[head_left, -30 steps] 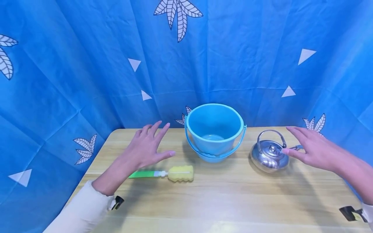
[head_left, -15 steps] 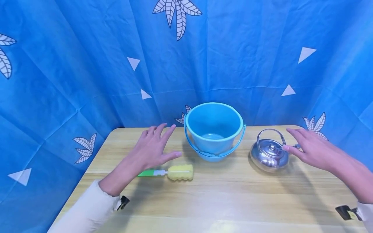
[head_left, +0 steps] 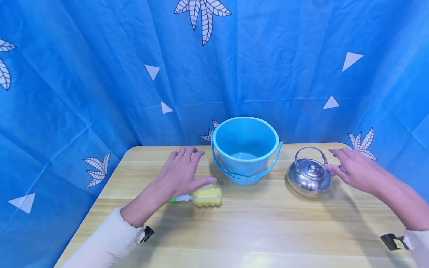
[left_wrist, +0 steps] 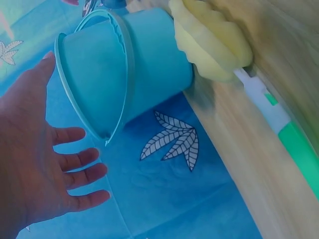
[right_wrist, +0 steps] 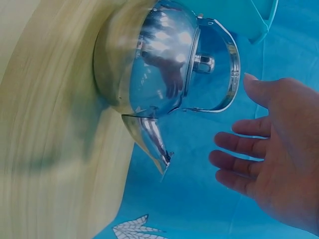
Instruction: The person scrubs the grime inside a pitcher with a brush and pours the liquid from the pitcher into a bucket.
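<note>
At the back middle of the table stands a light blue bucket point(head_left: 246, 169), its handle hanging down in front. My left hand point(head_left: 181, 171) hovers to its left with fingers spread, holding nothing. Below that hand lies a sponge brush point(head_left: 207, 197) with a yellow head; its green handle point(left_wrist: 299, 147) is mostly hidden by the hand in the head view. On the right sits a shiny metal kettle point(head_left: 309, 178) with its hoop handle upright. My right hand point(head_left: 360, 169) is beside the kettle, over its spout side, fingers relaxed and nothing in them. The kettle's spout point(right_wrist: 149, 142) points toward this hand's side.
A wooden table point(head_left: 261, 230) carries all these things. Blue curtain point(head_left: 268, 67) with leaf and triangle prints hangs close behind the table and along both sides. The bucket stands between the brush and the kettle.
My left hand has moved right and slightly down, toward the bucket, covering more of the brush's green handle. My right hand has shifted slightly left toward the kettle. The objects stay in place.
</note>
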### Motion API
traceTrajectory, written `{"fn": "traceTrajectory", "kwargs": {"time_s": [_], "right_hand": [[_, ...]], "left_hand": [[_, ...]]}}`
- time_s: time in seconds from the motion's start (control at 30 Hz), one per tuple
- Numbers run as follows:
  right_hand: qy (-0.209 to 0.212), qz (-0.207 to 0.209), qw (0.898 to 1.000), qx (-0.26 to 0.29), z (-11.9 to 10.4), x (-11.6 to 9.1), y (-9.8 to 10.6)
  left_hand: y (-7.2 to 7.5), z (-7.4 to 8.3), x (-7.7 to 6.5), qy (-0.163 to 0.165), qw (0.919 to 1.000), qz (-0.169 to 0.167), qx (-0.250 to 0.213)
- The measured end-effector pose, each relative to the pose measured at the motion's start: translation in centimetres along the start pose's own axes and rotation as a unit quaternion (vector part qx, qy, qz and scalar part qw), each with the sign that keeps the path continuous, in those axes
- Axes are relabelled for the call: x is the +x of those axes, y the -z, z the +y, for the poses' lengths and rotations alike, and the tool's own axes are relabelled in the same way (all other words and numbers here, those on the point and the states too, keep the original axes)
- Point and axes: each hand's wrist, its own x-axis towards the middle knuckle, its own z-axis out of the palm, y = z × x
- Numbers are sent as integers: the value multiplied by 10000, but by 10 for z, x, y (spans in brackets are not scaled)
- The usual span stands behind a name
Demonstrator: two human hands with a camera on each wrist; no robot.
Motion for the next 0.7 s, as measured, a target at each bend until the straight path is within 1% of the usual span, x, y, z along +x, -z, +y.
{"fn": "traceTrajectory", "kwargs": {"time_s": [0.27,0.53,0.7], "right_hand": [[-111,-203,9997,60,3,2,-3],[-58,-134,9998,154,5,2,-9],[9,-18,9999,159,4,3,-12]], "left_hand": [[-3,9,1,-103,9999,-12,-9],[-5,18,2,-362,9993,78,60],[-7,23,4,-535,9985,112,63]]}}
